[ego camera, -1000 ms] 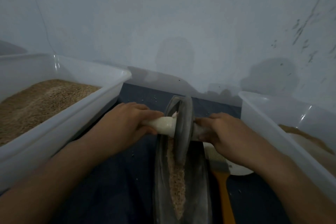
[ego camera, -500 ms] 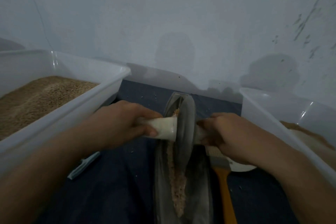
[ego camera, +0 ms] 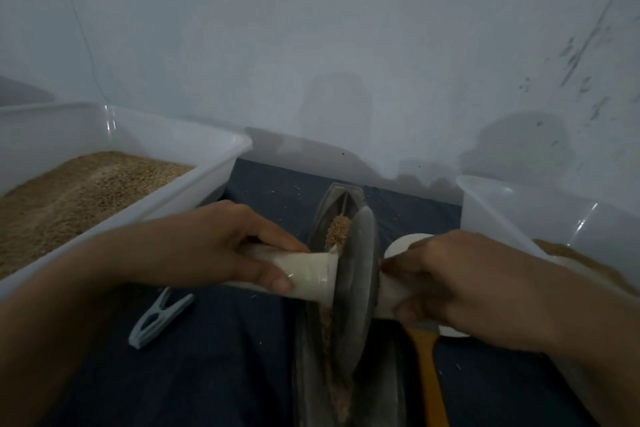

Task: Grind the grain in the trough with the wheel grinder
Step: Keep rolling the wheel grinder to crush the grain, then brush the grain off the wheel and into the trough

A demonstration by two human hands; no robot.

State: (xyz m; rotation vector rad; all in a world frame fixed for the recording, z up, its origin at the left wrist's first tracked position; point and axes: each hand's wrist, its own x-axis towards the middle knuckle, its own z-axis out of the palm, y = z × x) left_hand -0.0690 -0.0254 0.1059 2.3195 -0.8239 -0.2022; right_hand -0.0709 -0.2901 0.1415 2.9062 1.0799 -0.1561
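A dark boat-shaped trough holds a strip of brown grain along its groove, heaped at the far end. The wheel grinder stands in it; the left hand and right hand each wrap fingers round a white handle. The left tub holds grain, and the right tub holds brown meal. No writing is legible.

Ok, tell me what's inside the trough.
Inside the trough: crushed grain along the groove and the wheel standing in it. Grain directly under the wheel is covered.
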